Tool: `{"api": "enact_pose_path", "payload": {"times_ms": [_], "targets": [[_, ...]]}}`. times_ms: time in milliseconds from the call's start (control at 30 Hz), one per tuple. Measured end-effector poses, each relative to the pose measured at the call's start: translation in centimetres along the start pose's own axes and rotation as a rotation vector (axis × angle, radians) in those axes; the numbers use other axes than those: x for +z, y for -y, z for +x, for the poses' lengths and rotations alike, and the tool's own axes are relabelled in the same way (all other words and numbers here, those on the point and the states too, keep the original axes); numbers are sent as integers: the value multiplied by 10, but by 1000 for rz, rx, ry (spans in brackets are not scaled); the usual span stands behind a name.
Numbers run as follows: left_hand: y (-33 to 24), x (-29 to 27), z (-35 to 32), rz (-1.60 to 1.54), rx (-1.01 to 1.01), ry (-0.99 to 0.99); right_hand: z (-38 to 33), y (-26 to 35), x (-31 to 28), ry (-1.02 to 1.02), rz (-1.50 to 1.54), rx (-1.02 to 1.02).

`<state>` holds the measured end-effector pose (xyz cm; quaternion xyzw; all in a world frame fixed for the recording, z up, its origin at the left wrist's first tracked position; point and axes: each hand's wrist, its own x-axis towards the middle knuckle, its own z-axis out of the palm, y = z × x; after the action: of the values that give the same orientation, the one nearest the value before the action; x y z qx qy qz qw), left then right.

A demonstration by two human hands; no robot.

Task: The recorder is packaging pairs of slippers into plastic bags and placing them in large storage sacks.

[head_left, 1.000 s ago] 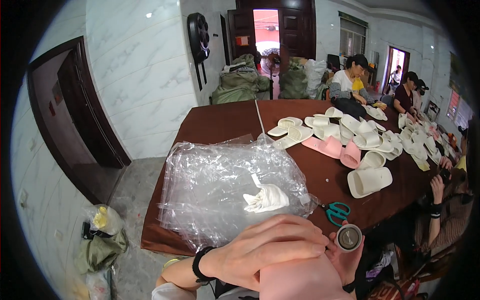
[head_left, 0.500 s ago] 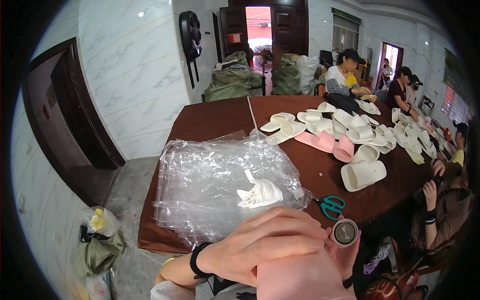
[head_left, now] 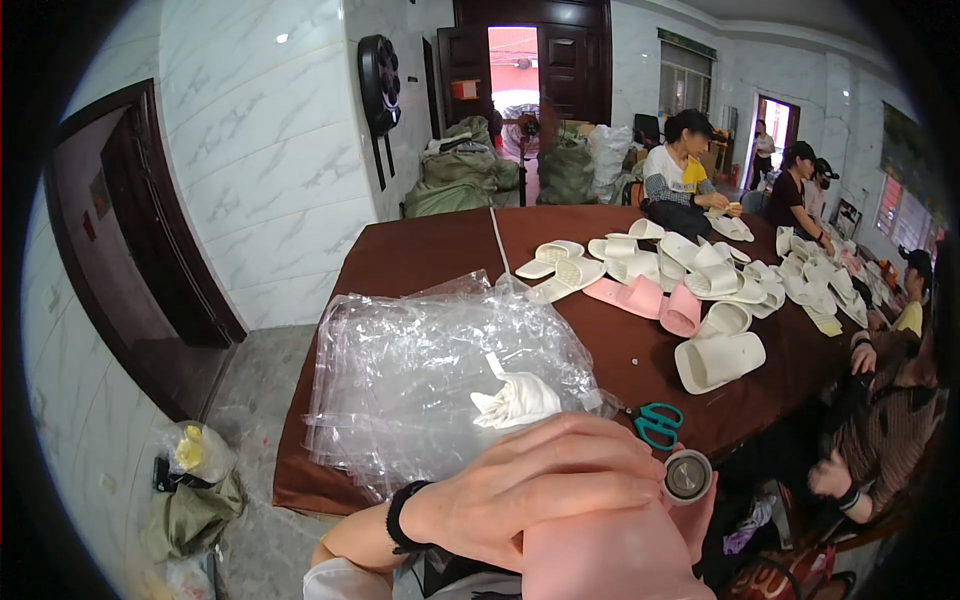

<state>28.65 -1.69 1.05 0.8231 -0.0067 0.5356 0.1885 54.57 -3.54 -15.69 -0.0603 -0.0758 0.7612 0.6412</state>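
Observation:
A smooth pink slipper [head_left: 610,560] is close in front of me at the bottom of the view, partly cut off by the lower edge. My left hand [head_left: 545,480] lies over its top with the fingers closed round it. Just right of it, my right hand [head_left: 697,525] grips a small round object [head_left: 689,476] with a pale rim and a grey disc inside. Most of the right hand's fingers are hidden behind the slipper. Beyond the hands, teal-handled scissors [head_left: 658,424] and a bunched white cloth [head_left: 518,400] lie on the table, the cloth on top of clear plastic bags [head_left: 400,370].
White slippers [head_left: 720,362] and a pink pair [head_left: 680,308] cover the right half of the brown-covered table [head_left: 415,245]. Several people work along its far and right sides, one seated close at right [head_left: 880,430]. Green sacks [head_left: 455,185] stand behind the table.
The view has shifted slightly. Both hands keep their hold on the slipper and the round object. The person at right has lowered a hand.

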Motion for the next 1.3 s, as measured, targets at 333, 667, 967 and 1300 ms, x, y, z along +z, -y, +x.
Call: {"api": "enact_pose_path", "payload": {"times_ms": [333,667,967,1300], "targets": [[2,-2,3,15,41,-25,3,-3,3,-17,-46,-2],[4,-11,4,-9,-19,-33,6,-10,11,-83,7,4],[10,-19,4,-24,-91,-9,12,-13,17,-106,44,31],[19,-28,4,1,-89,-1,19,-18,12,-118,83,57]]}}
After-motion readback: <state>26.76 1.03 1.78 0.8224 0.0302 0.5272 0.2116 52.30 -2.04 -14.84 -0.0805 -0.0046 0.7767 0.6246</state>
